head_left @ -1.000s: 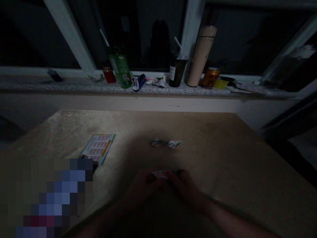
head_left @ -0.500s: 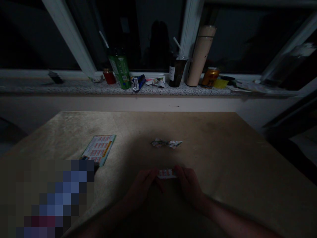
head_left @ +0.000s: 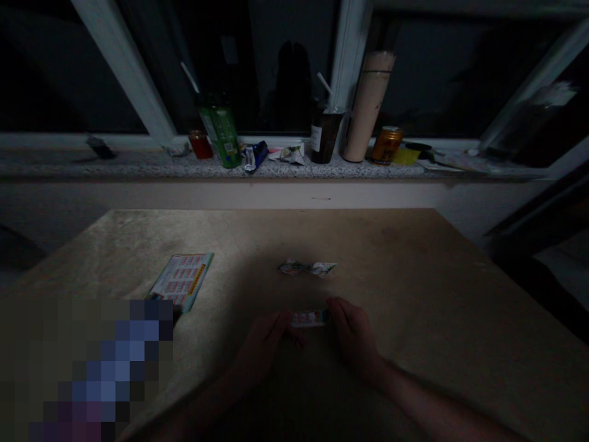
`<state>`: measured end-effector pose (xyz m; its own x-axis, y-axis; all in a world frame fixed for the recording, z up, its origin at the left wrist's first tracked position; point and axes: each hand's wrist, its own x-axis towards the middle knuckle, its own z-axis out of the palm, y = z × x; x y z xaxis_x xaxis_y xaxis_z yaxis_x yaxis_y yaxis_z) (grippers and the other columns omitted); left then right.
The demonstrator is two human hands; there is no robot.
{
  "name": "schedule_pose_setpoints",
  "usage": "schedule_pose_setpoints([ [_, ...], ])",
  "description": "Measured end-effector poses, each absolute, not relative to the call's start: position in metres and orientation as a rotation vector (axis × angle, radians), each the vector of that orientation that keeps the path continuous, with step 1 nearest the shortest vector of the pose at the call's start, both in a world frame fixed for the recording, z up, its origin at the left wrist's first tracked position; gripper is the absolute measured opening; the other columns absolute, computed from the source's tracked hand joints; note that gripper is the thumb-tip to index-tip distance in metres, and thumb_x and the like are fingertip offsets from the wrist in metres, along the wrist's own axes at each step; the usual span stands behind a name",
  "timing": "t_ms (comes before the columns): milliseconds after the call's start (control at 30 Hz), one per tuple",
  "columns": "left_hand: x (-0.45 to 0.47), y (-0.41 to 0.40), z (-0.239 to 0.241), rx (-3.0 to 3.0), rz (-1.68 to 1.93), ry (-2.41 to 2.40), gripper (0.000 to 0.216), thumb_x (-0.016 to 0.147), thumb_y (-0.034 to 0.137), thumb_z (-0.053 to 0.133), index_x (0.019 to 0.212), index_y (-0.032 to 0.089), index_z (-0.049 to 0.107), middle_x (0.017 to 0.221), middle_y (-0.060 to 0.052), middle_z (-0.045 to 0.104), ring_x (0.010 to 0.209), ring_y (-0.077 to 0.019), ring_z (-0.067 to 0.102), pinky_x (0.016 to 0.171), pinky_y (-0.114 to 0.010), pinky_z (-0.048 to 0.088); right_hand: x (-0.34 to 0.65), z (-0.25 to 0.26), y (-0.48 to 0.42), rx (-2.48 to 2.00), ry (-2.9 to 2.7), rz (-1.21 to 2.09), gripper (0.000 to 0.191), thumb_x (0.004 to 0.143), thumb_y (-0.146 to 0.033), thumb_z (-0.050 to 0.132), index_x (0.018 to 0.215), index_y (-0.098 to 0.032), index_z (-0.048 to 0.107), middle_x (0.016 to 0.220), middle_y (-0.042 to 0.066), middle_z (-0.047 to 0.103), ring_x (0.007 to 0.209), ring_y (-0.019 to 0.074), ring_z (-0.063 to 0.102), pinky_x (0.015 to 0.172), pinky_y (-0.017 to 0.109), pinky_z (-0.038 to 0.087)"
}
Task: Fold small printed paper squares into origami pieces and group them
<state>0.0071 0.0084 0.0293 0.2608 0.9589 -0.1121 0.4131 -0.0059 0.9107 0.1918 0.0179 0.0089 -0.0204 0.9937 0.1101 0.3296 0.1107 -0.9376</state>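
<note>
A narrow folded strip of printed paper (head_left: 309,318) spans the gap between my two hands, low over the table. My left hand (head_left: 269,331) pinches its left end, with a finger showing beneath the strip. Its right end is gripped by my right hand (head_left: 352,325), thumb and fingers closed on it. Just beyond lies a folded printed paper piece (head_left: 307,267), narrow in the middle and wider at both ends like a bow. The light is dim, so the strip's fold lines are hard to make out.
A stack of printed sheets (head_left: 183,279) lies on the table (head_left: 396,245) at left, beside a pixelated area. Along the window sill stand a green bottle (head_left: 224,138), a red jar (head_left: 200,145), a dark cup with straw (head_left: 324,138), a pink flask (head_left: 370,107) and an orange can (head_left: 387,146).
My right hand has risen slightly at the strip's right end, and the strip now tilts a little, showing more of its printed face. The camera view has shifted slightly.
</note>
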Motion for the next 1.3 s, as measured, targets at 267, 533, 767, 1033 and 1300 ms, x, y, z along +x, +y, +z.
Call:
schedule_pose_setpoints([
  [267,0.006,0.005,0.034,1.491,0.763,1.475,0.051,0.091,0.045,0.029,0.073,0.02,0.07,0.088,-0.002,0.07,0.094,-0.0231,0.059,0.095,-0.033,0.035,0.191,0.01,0.017,-1.375,-1.496,0.869,0.037,0.085,-0.042,0.043,0.056,-0.02,0.04,0.052,-0.004,0.035,0.05,0.0108,0.033,0.046,0.023,0.027],
  [533,0.008,0.004,0.035,1.419,0.824,1.408,0.041,0.091,0.04,0.032,0.096,0.021,0.068,0.085,-0.002,0.071,0.095,-0.0222,0.06,0.097,-0.033,0.036,0.192,0.011,0.016,-1.311,-1.489,0.877,0.025,0.086,-0.036,0.046,0.072,-0.018,0.057,0.064,0.0,0.055,0.06,0.0142,0.051,0.055,0.024,0.038],
  [767,0.01,0.007,0.038,1.419,0.845,1.396,0.043,0.092,0.041,0.031,0.106,0.018,0.065,0.089,-0.003,0.071,0.097,-0.0229,0.06,0.097,-0.034,0.037,0.195,0.019,0.011,-1.087,-1.622,0.976,0.033,0.092,-0.035,0.039,0.096,-0.02,0.067,0.086,0.006,0.068,0.083,0.0189,0.062,0.074,0.029,0.045],
  [1033,0.008,0.006,0.028,1.405,0.823,1.526,0.043,0.089,0.044,0.035,0.105,0.018,0.065,0.106,-0.004,0.067,0.106,-0.0251,0.056,0.099,-0.037,0.034,0.193,0.019,0.012,-1.099,-1.659,0.986,0.033,0.094,-0.035,0.038,0.105,-0.022,0.066,0.089,0.005,0.068,0.081,0.0181,0.061,0.074,0.029,0.046],
  [1300,0.01,0.007,0.028,1.497,0.8,1.334,0.041,0.091,0.037,0.033,0.114,0.02,0.062,0.099,-0.003,0.07,0.1,-0.0229,0.059,0.096,-0.034,0.037,0.189,0.021,0.015,-1.117,-1.674,1.041,0.034,0.092,-0.038,0.041,0.099,-0.022,0.069,0.078,0.004,0.068,0.071,0.0175,0.06,0.069,0.028,0.046],
])
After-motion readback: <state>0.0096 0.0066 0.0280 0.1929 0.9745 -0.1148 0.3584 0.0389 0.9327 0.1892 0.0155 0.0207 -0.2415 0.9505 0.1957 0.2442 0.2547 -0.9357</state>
